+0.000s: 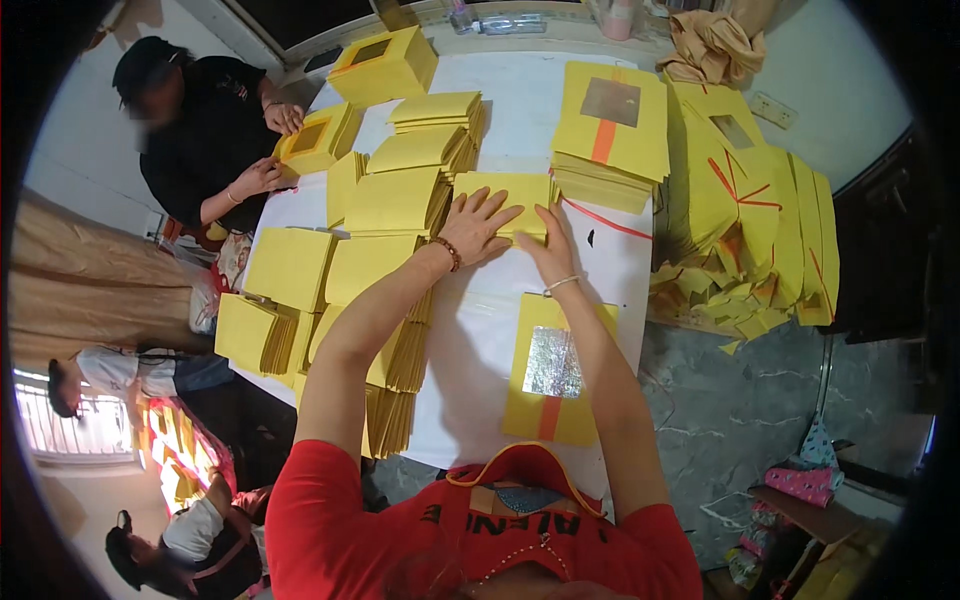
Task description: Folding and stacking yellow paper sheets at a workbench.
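Observation:
My left hand (482, 226) lies flat with fingers spread on a folded yellow paper sheet (510, 186) near the middle of the table. At that sheet's right side is my right hand (550, 252), its thumb and forefinger apart and touching the edge; its other fingers are partly hidden. Close to my right forearm lies a flat yellow sheet with a silver square (550, 362) and an orange strip. Beyond my right hand stands a thick stack of unfolded yellow sheets (608, 125), also with a silver square on top. Left of my hands are piles of folded yellow paper (390, 202).
A co-worker in black (205, 130) handles a yellow paper bundle (315, 140) at the table's left. Yellow bundles and scraps (745, 215) heap beside the right edge. A red strip (607, 218) lies near the stack. Two more people sit at lower left.

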`<state>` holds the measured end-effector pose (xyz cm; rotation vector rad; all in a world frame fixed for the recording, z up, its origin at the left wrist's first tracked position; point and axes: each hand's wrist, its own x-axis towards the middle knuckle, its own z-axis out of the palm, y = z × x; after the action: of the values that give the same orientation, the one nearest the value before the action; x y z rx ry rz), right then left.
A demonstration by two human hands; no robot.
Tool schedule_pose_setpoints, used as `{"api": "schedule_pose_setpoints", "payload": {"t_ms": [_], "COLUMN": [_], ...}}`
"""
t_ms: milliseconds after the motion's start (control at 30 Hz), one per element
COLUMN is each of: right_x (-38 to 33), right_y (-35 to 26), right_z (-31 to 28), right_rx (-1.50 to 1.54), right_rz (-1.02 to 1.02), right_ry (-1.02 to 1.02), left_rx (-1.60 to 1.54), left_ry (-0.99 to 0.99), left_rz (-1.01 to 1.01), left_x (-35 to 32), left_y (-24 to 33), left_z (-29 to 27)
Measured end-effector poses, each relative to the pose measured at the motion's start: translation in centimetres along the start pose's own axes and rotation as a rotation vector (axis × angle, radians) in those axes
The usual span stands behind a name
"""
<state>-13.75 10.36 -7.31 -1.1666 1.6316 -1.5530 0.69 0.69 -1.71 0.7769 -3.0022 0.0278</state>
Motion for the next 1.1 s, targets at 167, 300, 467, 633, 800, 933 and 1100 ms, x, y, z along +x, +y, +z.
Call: {"api": "schedule_pose_setpoints", "payload": {"t_ms": [167,300,467,633,800,933,1100], "right_x": [1.7,2.1,1.3,-2.3,-10.2,-15.5,-20.8], "right_y": [0.0,1.4,-1.7,-3.5,-3.5,-2.7,-2.7], "right_z": [1.0,-0.4,0.0,-3.3,-8.6,-10.7,-11.0], "right_rx": [0.039,-0.034,-0.284,-0.286,-0.164,-0.327,-0.534], "right_rz": [0.079,-0.03,0.044,-0.027,0.065,0.012,-0.143], "right_ry": [0.117,-0.023,0.031,-0.012,0.154,0.188,0.112], "left_rx": [-0.001,-0.024,-0.039,-0.04,-0.043,-0.016,-0.156], "left_ry": [0.088,0.092,0.044,0.031,0.057,0.06,0.355], "left_rz": [0.071,0.091,0.107,0.106,0.091,0.018,-0.019], "left_x": [-0.2,-0.2,0.3,0.0,-0.2,-1.3,-4.5], "left_y": [-0.6,-0.5,-1.0,-0.9,-0.8,0.3,4.0], "left_z": [1.4,1.7,0.9,-0.5,-1.0,-2.4,-3.4]}}
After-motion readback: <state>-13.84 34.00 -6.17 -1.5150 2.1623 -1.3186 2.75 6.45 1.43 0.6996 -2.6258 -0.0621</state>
